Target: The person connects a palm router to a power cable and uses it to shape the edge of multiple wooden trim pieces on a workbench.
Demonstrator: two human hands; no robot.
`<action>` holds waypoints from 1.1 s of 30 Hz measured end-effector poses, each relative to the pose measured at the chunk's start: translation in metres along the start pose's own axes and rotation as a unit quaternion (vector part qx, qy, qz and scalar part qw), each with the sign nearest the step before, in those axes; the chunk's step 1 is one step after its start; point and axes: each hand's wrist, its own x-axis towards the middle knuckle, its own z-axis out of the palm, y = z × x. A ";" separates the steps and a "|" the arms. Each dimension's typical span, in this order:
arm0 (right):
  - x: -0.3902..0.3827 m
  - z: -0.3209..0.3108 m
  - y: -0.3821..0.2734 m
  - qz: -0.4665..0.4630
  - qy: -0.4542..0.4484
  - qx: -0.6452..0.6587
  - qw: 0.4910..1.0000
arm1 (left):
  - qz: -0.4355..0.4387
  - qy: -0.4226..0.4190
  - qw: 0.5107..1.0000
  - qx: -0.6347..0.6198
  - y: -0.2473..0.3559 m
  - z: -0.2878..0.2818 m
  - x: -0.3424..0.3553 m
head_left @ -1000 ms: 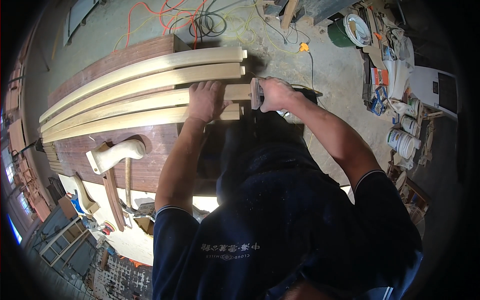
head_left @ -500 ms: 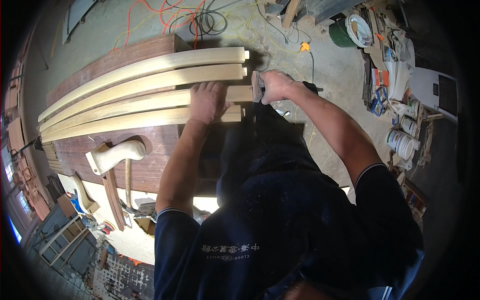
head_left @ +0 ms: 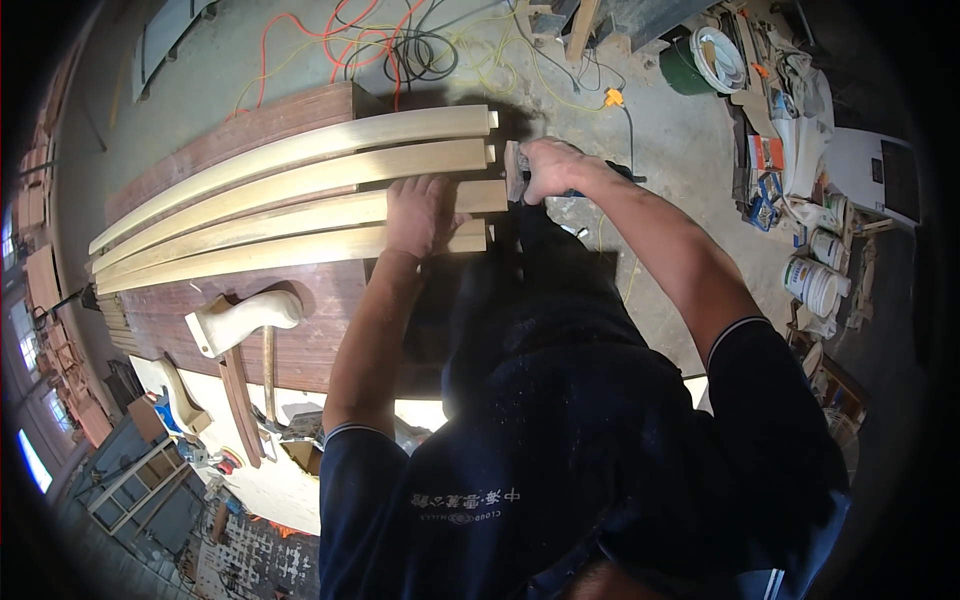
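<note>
Several long, pale wooden rails lie side by side, the farthest rail (head_left: 300,140) and the second rail (head_left: 330,172) showing short tenons at their right ends. My left hand (head_left: 418,215) is closed over the third rail (head_left: 480,196) close to its right end, the thumb reaching the nearest rail (head_left: 330,247). At that end, my right hand (head_left: 555,168) grips a small grey-brown block (head_left: 515,172), perhaps a sanding block. The block stands upright at the end of the third rail; whether it touches the wood is hard to tell. My right fingers partly cover it.
Beneath the rails is a reddish-brown wooden surface (head_left: 250,350). On its near side lie a curved pale wooden piece (head_left: 245,318) and a wood-handled tool (head_left: 269,370). Cords (head_left: 410,50) tangle on the far floor. Buckets (head_left: 812,285) and clutter line the right.
The block in my right hand has slid slightly toward the far side across the rail's end. My left hand keeps its hold. The whole view has shifted a little.
</note>
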 end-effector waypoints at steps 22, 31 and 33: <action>-0.080 0.086 -0.018 -0.071 0.058 0.054 0.994 | 0.028 0.081 0.996 -0.012 0.010 0.022 -0.074; -0.080 0.085 -0.028 -0.041 0.040 -0.011 0.998 | 0.015 0.089 0.996 -0.001 0.023 0.021 -0.069; -0.077 0.088 -0.027 -0.039 0.041 -0.011 0.998 | 0.013 0.089 0.996 -0.001 0.023 0.021 -0.069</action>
